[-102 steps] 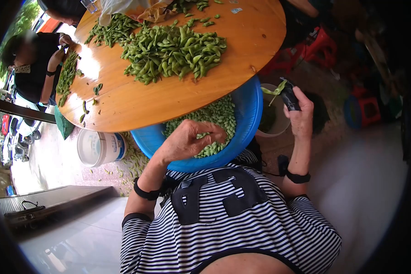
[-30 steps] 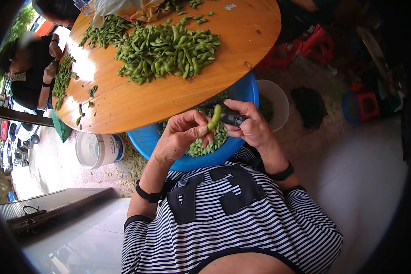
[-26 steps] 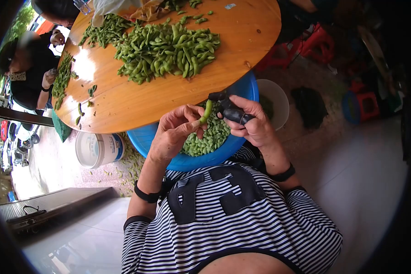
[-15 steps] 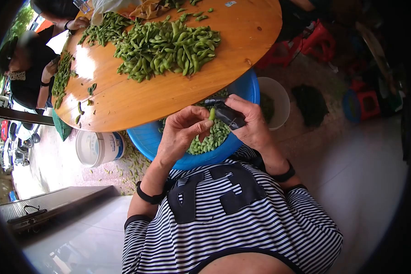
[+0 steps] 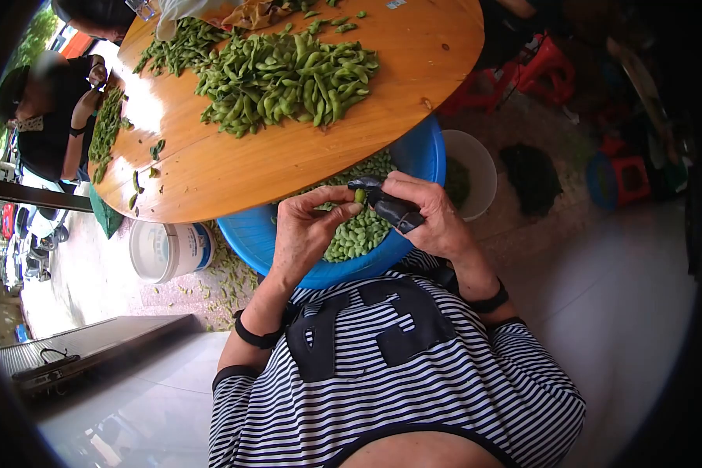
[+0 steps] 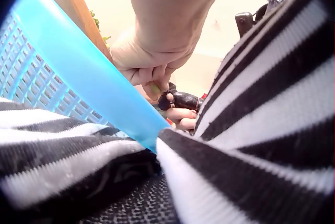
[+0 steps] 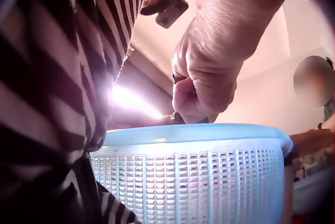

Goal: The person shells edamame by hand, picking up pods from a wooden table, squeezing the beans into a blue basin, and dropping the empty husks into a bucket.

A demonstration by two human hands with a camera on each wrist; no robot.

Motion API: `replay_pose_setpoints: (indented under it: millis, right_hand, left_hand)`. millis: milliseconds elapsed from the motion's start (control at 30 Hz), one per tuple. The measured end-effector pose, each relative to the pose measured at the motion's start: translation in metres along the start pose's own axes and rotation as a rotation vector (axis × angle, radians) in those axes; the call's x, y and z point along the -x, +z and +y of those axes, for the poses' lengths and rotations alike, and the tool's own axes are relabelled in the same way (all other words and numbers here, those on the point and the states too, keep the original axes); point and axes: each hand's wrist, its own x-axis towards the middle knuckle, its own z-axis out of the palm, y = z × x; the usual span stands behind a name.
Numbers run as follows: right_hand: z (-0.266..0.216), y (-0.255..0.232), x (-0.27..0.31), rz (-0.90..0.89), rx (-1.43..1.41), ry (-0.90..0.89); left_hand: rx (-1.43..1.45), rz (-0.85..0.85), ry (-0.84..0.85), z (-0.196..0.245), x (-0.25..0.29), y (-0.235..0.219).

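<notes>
In the head view my left hand (image 5: 306,225) pinches a green soybean pod (image 5: 359,196) between thumb and fingers; only a short piece of it shows. My right hand (image 5: 433,212) grips a black, tape-wrapped hand tool (image 5: 396,211), whose head meets the pod. Both hands are over a blue plastic basket (image 5: 240,248) that holds many shelled green beans (image 5: 357,236). The left wrist view catches the tool (image 6: 186,100) beside the left fingertips. From the right wrist, the right hand (image 7: 209,80) appears above the basket's rim (image 7: 193,132), its fingers partly hidden.
A heap of pods (image 5: 288,84) lies on the round wooden table (image 5: 234,175), whose edge overhangs the basket. White buckets stand left (image 5: 154,251) and right (image 5: 480,175). Red stools (image 5: 544,74) are behind at right. Another person (image 5: 54,117) sits at the table's left.
Over three seconds ago the tool and a split pod were off to the right; both hands have since come together over the basket. Lately less of the left hand's pod shows beside the tool.
</notes>
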Motion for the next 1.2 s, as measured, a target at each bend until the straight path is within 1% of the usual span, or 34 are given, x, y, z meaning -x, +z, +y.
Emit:
replay_pose_setpoints:
  millis: [33,67,100,133,167,200,233,300,333,367,400,433,467,500,533,567,600,633,667,700,733,767,800,833,867,933,967,1033,1067,1100,1133,1167,1200]
  right_hand:
    - [0.001,0.0,-0.001,-0.001,-0.001,0.001]
    - [0.003,-0.001,-0.002,-0.017,-0.008,-0.038]
    - [0.004,-0.002,-0.003,-0.033,-0.015,-0.076]
    - [0.003,-0.002,-0.003,-0.032,-0.015,-0.076]
    - [0.001,-0.004,-0.003,-0.07,-0.178,0.041]
    - [0.0,-0.004,-0.002,-0.108,-0.342,0.159]
    - [0.001,-0.004,-0.001,-0.107,-0.342,0.16]
    - [0.007,-0.003,0.003,-0.125,-0.68,0.339]
    - [0.01,-0.002,0.004,-0.124,-0.68,0.34]
    - [0.014,-0.002,0.005,-0.143,-0.807,0.352]
    - [0.016,-0.001,0.005,-0.162,-0.934,0.363]
    - [0.015,-0.001,0.005,-0.162,-0.935,0.363]
    - [0.013,0.001,0.004,-0.136,-0.773,0.334]
    - [0.011,0.004,0.002,-0.111,-0.612,0.304]
    - [0.011,0.007,0.0,-0.113,-0.612,0.305]
    - [0.011,0.012,-0.001,-0.035,-0.347,0.147]
    - [0.01,0.016,-0.002,0.042,-0.081,-0.01]
    - [0.008,0.017,-0.002,0.042,-0.081,-0.008]
    - [0.004,0.017,-0.002,0.068,-0.01,-0.023]
    - [0.002,0.018,-0.003,0.093,0.061,-0.039]
    - [0.001,0.019,-0.003,0.093,0.061,-0.038]
    - [0.001,0.02,-0.004,0.135,0.068,-0.059]
    - [0.001,0.021,-0.005,0.176,0.075,-0.08]
    - [0.003,0.021,-0.005,0.176,0.075,-0.079]
    - [0.006,0.021,-0.005,0.164,0.065,-0.067]
    - [0.008,0.02,-0.004,0.152,0.057,-0.053]
    - [0.007,0.019,-0.003,0.153,0.091,-0.038]
    - [0.004,0.021,-0.001,0.151,0.123,-0.024]
    - [0.001,0.024,0.0,0.174,0.222,-0.067]
    - [-0.002,0.026,0.001,0.198,0.322,-0.111]
    - [-0.005,0.029,0.002,0.198,0.322,-0.111]
    - [-0.009,0.031,0.004,0.18,0.361,-0.119]
    - [-0.011,0.033,0.005,0.162,0.399,-0.128]
  left_hand:
    - [-0.006,-0.006,0.014,-0.001,0.0,0.0]
    - [-0.006,-0.006,0.013,0.002,0.001,-0.002]
    - [0.077,-0.067,-0.128,0.006,0.001,-0.005]
    - [0.161,-0.129,-0.269,0.008,0.0,-0.008]
    - [0.161,-0.13,-0.269,0.005,-0.001,-0.008]
    - [0.231,-0.18,-0.257,0.0,-0.003,-0.009]
    - [0.301,-0.229,-0.245,-0.003,-0.003,-0.009]
    - [0.337,-0.251,-0.239,-0.004,-0.004,-0.009]
    - [0.373,-0.273,-0.232,-0.003,-0.004,-0.009]
    - [0.373,-0.274,-0.233,0.0,-0.004,-0.006]
    - [0.38,-0.233,-0.265,0.009,-0.003,0.0]
    - [0.386,-0.192,-0.298,0.014,-0.002,0.003]
    - [0.386,-0.191,-0.298,0.01,-0.002,0.003]
    - [0.252,-0.175,-0.233,0.003,-0.003,0.002]
    - [0.119,-0.158,-0.169,-0.001,-0.003,0.002]
    - [0.12,-0.157,-0.171,-0.003,-0.002,0.003]
    - [0.024,-0.113,-0.13,-0.004,-0.002,0.004]
    - [-0.072,-0.069,-0.088,-0.004,-0.001,0.004]
    - [-0.071,-0.069,-0.089,-0.004,-0.001,0.004]
    - [-0.242,-0.038,-0.005,-0.004,0.0,0.004]
    - [-0.413,-0.006,0.079,-0.003,0.0,0.004]
    - [-0.412,-0.006,0.078,-0.002,-0.001,0.004]
    - [-0.352,-0.032,0.078,-0.001,-0.002,0.003]
    - [-0.292,-0.058,0.077,0.0,-0.003,0.001]
    - [-0.291,-0.058,0.076,0.0,-0.005,-0.002]
    - [0.054,-0.234,-0.195,-0.001,-0.007,-0.008]
    - [0.056,-0.233,-0.195,-0.002,-0.008,-0.006]
    - [0.382,-0.191,-0.287,-0.003,-0.008,0.0]
    - [0.382,-0.189,-0.287,-0.002,-0.008,0.001]
    - [0.454,-0.181,-0.286,0.002,-0.008,0.003]
    - [0.527,-0.174,-0.285,0.004,-0.008,0.004]
    - [0.527,-0.174,-0.285,0.004,-0.008,0.007]
    - [0.592,-0.11,-0.297,0.004,-0.006,0.01]
